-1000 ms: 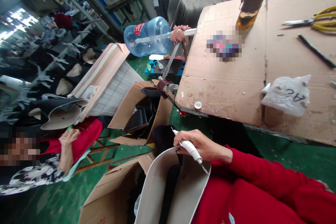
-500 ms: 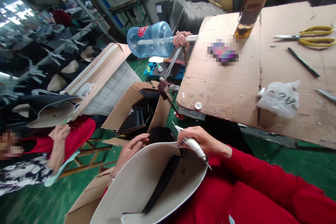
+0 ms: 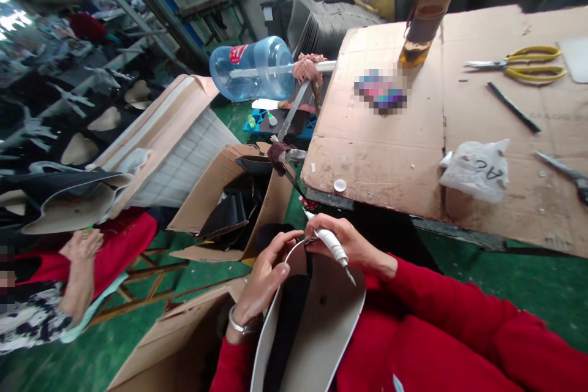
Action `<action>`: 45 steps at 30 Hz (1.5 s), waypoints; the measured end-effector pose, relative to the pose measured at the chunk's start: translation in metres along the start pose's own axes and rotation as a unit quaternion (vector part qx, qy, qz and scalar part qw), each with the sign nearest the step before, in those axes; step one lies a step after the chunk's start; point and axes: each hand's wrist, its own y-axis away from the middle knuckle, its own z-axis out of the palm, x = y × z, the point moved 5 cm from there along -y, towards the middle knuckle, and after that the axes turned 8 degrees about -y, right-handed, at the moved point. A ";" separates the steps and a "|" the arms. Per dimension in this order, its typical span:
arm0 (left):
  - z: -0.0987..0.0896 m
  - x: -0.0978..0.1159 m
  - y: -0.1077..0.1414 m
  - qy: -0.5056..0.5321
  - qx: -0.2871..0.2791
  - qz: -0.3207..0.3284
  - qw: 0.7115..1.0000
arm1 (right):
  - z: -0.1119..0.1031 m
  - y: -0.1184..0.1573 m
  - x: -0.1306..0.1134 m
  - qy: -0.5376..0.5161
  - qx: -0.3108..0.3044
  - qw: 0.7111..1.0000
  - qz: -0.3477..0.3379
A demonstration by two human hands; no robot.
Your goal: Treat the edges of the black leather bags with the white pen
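A curved bag piece (image 3: 328, 318) with a pale inner face stands bent open in front of my body. Along its inside runs a black strip (image 3: 291, 309). My left hand (image 3: 266, 278) grips the piece's left wall near the top edge, fingertips close to the other hand. In my right hand (image 3: 342, 236) is an awl (image 3: 331, 246) with a white-wrapped handle and a thin point at each end. The same hand's fingers also pinch the upper rim of the bag piece; what lies under the fingertips is hidden.
A cardboard-covered table (image 3: 381, 153) holds yellow-handled scissors (image 3: 535, 64), a plastic bag (image 3: 478, 168), a white cap (image 3: 340, 185) and a drink bottle (image 3: 427, 6). Boxes with black pieces (image 3: 229, 214) stand left of it. A co-worker's hand (image 3: 85, 245) is at far left.
My left hand has come up and right, round the bag piece's wall to the rim. The piece has folded narrower and turned. My right hand keeps the awl, shifted slightly left.
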 end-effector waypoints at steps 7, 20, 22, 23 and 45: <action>0.000 -0.005 -0.015 -0.039 -0.004 -0.050 0.998 | 0.018 0.004 0.001 -0.006 -0.003 1.000 -0.018; 0.003 -0.007 -0.003 0.114 -0.054 -0.043 0.991 | 0.012 0.003 0.006 -0.005 0.065 0.998 -0.007; 0.003 -0.005 -0.005 0.087 -0.041 -0.037 0.995 | 0.014 0.003 0.007 -0.024 0.072 0.997 -0.011; 0.002 -0.006 -0.007 0.063 -0.028 -0.041 0.997 | 0.015 0.004 0.008 -0.033 0.075 0.997 -0.013; 0.016 -0.031 -0.030 0.128 0.156 -0.160 0.966 | -0.070 0.012 -0.031 0.157 0.184 0.952 -0.187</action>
